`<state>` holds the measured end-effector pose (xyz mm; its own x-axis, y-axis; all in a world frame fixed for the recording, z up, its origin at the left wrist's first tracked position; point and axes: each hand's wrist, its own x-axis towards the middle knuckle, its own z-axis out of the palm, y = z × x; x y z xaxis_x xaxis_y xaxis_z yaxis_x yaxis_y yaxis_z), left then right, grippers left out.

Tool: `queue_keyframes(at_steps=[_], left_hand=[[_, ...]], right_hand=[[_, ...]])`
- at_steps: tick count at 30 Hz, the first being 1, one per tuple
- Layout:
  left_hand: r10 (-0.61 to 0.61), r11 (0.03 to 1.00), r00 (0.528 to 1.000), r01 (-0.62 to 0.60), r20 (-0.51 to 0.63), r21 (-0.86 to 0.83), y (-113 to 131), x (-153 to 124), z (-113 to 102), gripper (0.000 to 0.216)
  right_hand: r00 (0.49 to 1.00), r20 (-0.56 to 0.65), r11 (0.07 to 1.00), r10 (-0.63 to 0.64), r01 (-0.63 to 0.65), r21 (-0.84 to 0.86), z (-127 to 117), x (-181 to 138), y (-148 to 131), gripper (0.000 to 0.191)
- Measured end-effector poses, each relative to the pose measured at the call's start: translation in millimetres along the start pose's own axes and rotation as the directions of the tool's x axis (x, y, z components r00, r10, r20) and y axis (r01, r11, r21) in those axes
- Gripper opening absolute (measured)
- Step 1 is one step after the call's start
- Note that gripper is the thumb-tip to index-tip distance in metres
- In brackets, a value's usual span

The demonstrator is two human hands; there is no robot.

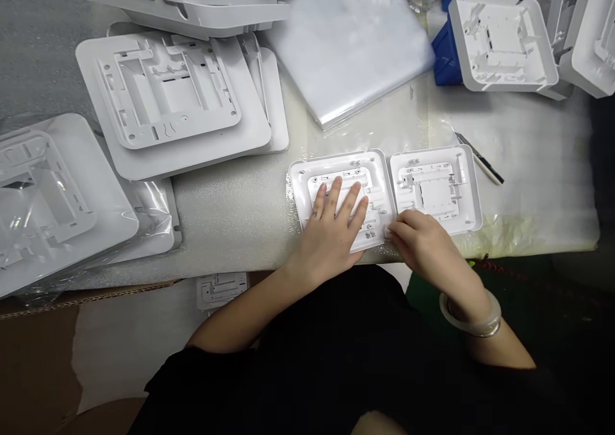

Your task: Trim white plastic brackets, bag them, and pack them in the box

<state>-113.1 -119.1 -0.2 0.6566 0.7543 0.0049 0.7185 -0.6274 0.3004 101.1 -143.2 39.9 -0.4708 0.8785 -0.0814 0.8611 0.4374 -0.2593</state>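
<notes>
Two white plastic housings lie side by side on the foam-covered table, their inner sides facing up. My left hand point(331, 230) rests with fingers spread on the left housing point(300, 182). At that housing's lower right corner, close to the right housing point(468, 195), my right hand point(423, 243) has thumb and fingers pinched together. A small white bit shows at those fingertips, too small to name. Ribs and posts are visible inside both housings. A slim black and white cutter or pen point(480, 161) lies to the right of them.
Stacked white housings point(250, 131) fill the left, some in clear film point(120, 220). A pile of clear plastic bags point(355, 44) lies at the back middle. More housings point(550, 70) lean on a blue bin point(446, 54) at back right. The table's front edge point(211, 271) runs near my body.
</notes>
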Motion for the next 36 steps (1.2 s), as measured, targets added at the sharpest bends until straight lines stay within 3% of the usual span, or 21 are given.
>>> queue_keyframes(at_steps=[3, 5, 8, 13, 16, 18, 20, 22, 25, 29, 31, 34, 36], left_hand=[[-0.013, 1.000, 1.000, 0.013, -0.001, -0.005, 0.8, -0.4, 1.2, 0.078], [-0.014, 1.000, 1.000, 0.014, 0.002, -0.001, 1.0, -0.4, 1.2, 0.077], [0.003, 1.000, 1.000, -0.004, 0.018, 0.021, 0.5, 0.2, 0.1, 0.078], [0.035, 0.999, 0.999, -0.036, 0.029, 0.019, -1.8, 1.5, -0.9, 0.080], [0.042, 0.999, 0.999, -0.042, 0.006, 0.014, -2.3, 1.5, 0.5, 0.080], [0.039, 0.999, 0.999, -0.039, -0.009, 0.015, -1.9, 1.2, 1.7, 0.079], [0.035, 0.999, 0.999, -0.035, -0.018, 0.017, -1.2, 0.9, 2.5, 0.079], [0.030, 0.999, 0.999, -0.030, -0.016, 0.021, -0.5, 0.5, 3.0, 0.079], [0.020, 0.999, 1.000, -0.019, -0.009, 0.037, 0.4, 0.2, 3.3, 0.080], [0.010, 0.999, 1.000, -0.010, -0.001, 0.049, 1.3, 0.2, 3.0, 0.080], [0.011, 0.999, 1.000, -0.011, 0.010, 0.039, 1.5, 0.3, 2.7, 0.080], [0.014, 0.999, 1.000, -0.015, 0.016, 0.034, 1.2, 0.7, 2.3, 0.082], [0.012, 0.999, 1.000, -0.013, 0.013, 0.034, 1.0, 0.9, 2.4, 0.082]], right_hand=[[0.999, -0.031, 0.955, 0.028, -0.036, -0.294, 14.8, 1.3, -13.1, 0.023], [0.997, -0.052, 0.934, 0.050, -0.065, -0.350, 18.3, 3.2, -20.7, 0.023], [1.000, -0.012, 0.969, 0.026, -0.028, -0.245, 17.9, 6.5, -25.7, 0.024], [0.996, 0.087, 0.991, 0.008, -0.020, 0.134, 10.3, 5.0, -13.3, 0.025], [0.994, -0.073, 0.939, 0.081, -0.051, 0.341, -2.7, -1.8, -0.5, 0.017], [0.950, -0.261, 0.929, 0.171, -0.068, 0.363, -11.8, -6.9, 5.5, 0.011], [0.919, -0.350, 0.946, 0.183, -0.068, 0.317, -15.8, -10.4, 7.2, 0.012], [0.942, -0.316, 0.975, 0.110, -0.040, 0.221, -11.9, -10.9, 4.3, 0.010], [0.983, -0.184, 0.998, 0.007, -0.017, -0.055, 4.1, -6.8, -6.5, 0.016], [0.994, -0.105, 0.942, 0.033, -0.066, -0.328, 21.2, -0.6, -20.2, 0.025], [0.997, -0.079, 0.954, 0.022, -0.045, -0.295, 22.6, 0.8, -21.5, 0.025], [0.999, -0.038, 0.998, -0.016, 0.013, -0.069, 17.3, 0.5, -15.4, 0.023], [0.995, -0.098, 0.997, -0.010, 0.018, 0.078, 10.3, -1.1, -8.5, 0.021]])
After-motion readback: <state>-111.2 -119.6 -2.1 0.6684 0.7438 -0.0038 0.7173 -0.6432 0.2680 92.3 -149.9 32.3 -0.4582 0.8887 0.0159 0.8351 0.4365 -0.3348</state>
